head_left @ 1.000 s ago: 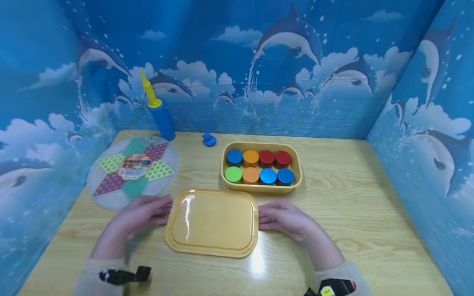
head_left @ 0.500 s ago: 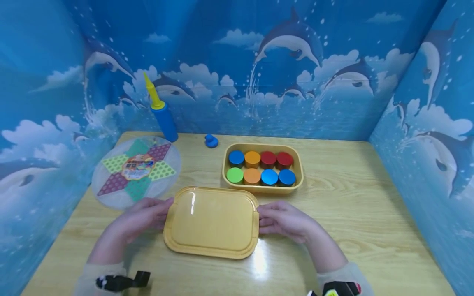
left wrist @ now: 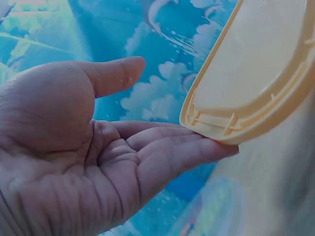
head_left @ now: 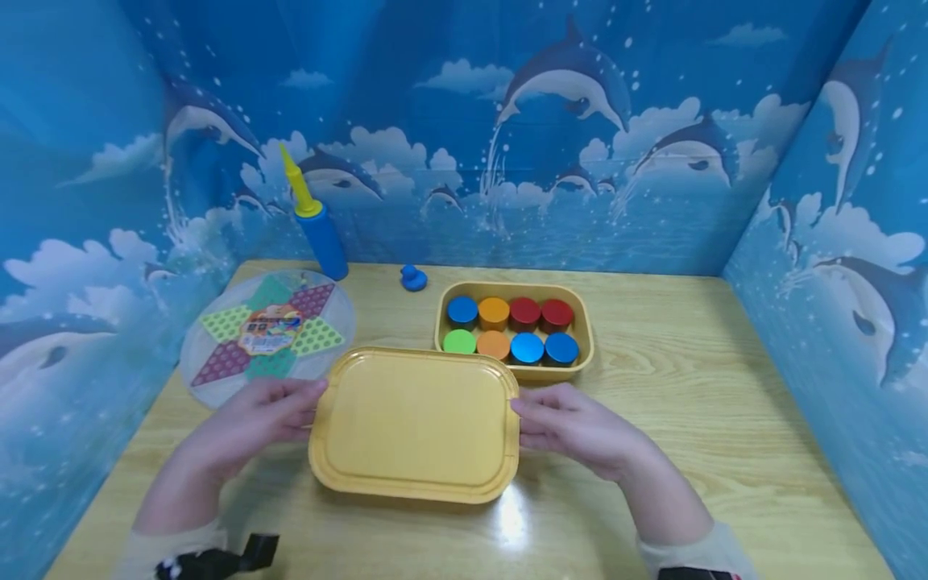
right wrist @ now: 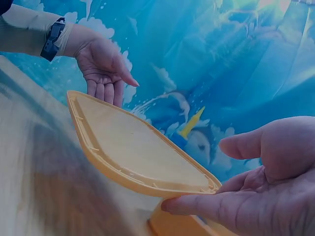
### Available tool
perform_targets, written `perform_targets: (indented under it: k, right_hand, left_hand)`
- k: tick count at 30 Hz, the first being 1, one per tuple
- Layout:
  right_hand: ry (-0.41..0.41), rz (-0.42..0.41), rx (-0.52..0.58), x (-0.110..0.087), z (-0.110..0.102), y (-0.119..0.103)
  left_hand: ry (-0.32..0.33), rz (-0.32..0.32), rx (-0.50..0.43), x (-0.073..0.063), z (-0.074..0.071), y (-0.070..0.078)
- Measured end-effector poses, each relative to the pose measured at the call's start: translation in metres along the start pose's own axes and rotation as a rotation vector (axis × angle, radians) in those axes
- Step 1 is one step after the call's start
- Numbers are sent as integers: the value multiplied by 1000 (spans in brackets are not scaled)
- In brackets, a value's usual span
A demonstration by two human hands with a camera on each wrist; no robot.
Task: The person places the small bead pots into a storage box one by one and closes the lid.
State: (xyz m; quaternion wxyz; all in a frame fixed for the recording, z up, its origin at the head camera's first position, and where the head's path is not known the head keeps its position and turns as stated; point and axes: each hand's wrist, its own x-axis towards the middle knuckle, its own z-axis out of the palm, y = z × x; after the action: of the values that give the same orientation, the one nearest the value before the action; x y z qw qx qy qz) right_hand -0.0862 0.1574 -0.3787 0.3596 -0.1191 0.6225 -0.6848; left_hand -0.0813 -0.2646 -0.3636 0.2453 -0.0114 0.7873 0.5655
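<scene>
A yellow plastic lid is raised a little above the table, tilted, between my two hands. My left hand carries its left end on nearly straight fingers; the thumb stands apart from it in the left wrist view. At the opposite end, my right hand supports the edge from beneath with extended fingers, thumb lifted off the lid. Just behind, a yellow box holds two rows of small round containers with blue, orange, red and green caps. The lid's far edge overlaps the box's front left corner in the head view.
A round clear board with a coloured star pattern lies at left, near my left hand. A blue pump with yellow nozzle stands at the back left, beside a small blue duck. Dolphin-printed cloth walls enclose the wooden table.
Both hands have lifted the lid off the table and moved it slightly up and toward the box. The right hand has shifted a little right. The box and other objects stay put.
</scene>
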Motion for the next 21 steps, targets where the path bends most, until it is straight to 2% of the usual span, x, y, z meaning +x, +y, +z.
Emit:
perform_targets:
  k: [5, 9, 14, 21]
  right_hand:
    - [8, -50, -21, -11, -5, -19]
    - [47, -104, -36, -20, -15, -32]
    - [128, -175, -76, -31, -25, -48]
    - [214, -255, -127, -30, -38, -64]
  left_hand:
    - [-23, 86, 8, -3, 2, 24]
    - [-44, 142, 9, 2, 11, 46]
    - [-14, 193, 39, 18, 26, 65]
    - [48, 281, -37, 45, 47, 80]
